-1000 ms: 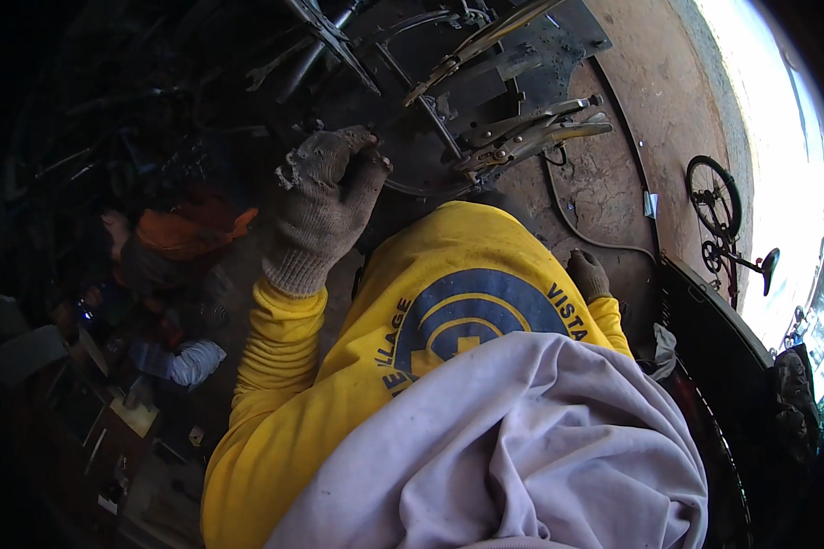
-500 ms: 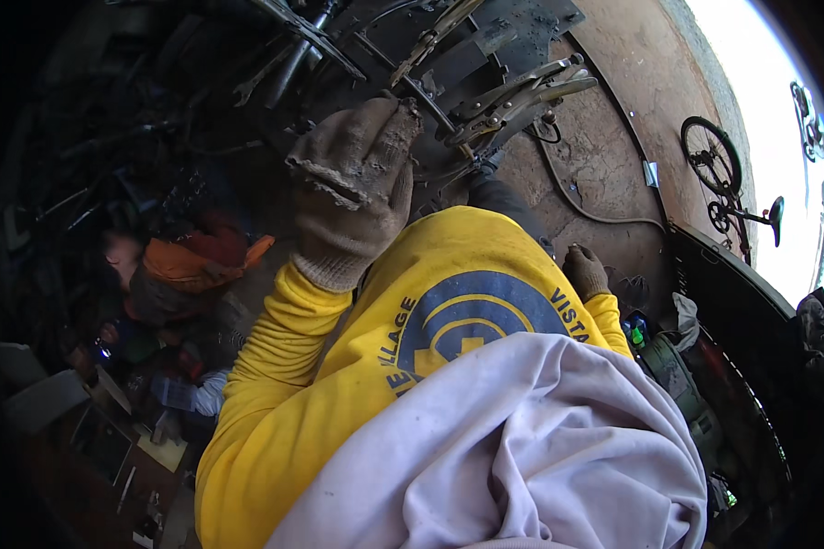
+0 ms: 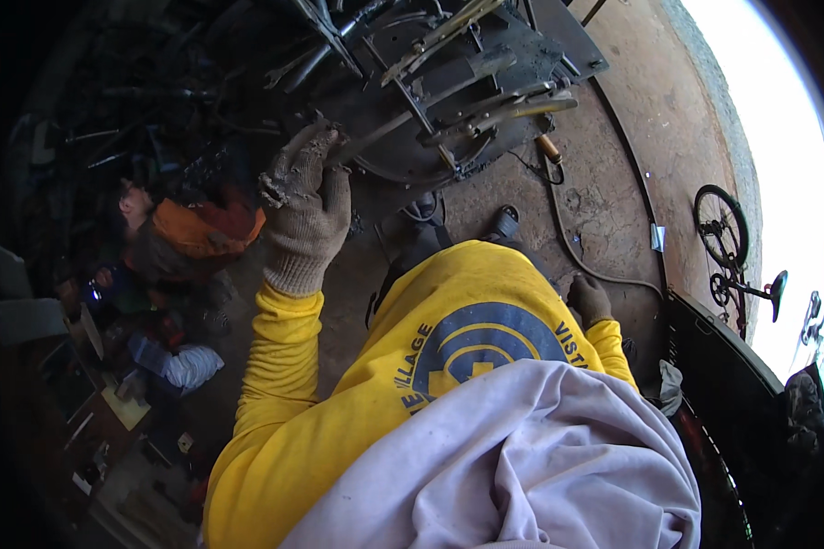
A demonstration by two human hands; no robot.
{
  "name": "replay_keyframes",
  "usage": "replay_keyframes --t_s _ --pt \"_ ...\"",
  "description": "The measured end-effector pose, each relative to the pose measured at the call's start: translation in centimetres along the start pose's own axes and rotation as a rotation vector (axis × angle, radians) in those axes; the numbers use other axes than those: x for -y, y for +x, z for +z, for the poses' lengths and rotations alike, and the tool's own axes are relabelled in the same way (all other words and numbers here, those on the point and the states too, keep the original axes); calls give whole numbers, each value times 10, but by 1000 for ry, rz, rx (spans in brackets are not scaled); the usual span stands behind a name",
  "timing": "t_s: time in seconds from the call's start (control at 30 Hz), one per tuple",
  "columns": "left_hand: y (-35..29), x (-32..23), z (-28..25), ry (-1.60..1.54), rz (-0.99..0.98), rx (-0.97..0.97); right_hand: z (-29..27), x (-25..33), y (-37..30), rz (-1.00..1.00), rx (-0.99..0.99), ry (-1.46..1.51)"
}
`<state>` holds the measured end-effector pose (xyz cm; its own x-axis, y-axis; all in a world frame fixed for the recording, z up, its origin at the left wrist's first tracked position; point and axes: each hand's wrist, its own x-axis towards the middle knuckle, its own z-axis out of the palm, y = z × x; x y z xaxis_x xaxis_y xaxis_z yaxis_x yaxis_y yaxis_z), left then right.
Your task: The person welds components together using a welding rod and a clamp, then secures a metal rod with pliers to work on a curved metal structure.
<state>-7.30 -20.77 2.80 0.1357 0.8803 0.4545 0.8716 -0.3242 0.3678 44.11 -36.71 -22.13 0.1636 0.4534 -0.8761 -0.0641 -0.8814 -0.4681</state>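
Shifted leftward, the left grip [image 3: 308, 209] pinches a grey bar [image 3: 376, 136].

Our left hand [image 3: 307, 210] now sits farther left, farther from the locking pliers [image 3: 499, 116] than half a second ago, and we plainly see a grey bar [image 3: 384, 133] running from between its thumb and fingers over the worktop [image 3: 566, 32]. An orange-brown hose handle [image 3: 547, 148] and dark sandal [image 3: 505, 220] come into clear view.
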Motion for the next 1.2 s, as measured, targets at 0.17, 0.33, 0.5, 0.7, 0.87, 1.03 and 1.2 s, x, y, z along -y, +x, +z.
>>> replay_keyframes --t_s 0.17,0.33,0.5,0.7,0.87,1.03,1.2 --pt "-55 -61 13 7 -219 74 -35 34 29 -72 5 -55" --pt "-84 -98 35 -188 -326 188 -126 -26 99 -17 199 -425" --pt "-106 -109 23 -74 -407 186 -99 18 98 -668 326 -1268" --pt "-63 -93 18 -109 -342 23 -53 55 101 -69 215 -238" --pt "-26 -65 24 -48 -217 -58 -34 75 79 -80 192 -156" --pt "-5 -41 23 -45 -106 -66 -35 49 70 -169 30 -407" --pt "9 -27 28 -111 -47 -32 11 57 17 -147 20 -675"
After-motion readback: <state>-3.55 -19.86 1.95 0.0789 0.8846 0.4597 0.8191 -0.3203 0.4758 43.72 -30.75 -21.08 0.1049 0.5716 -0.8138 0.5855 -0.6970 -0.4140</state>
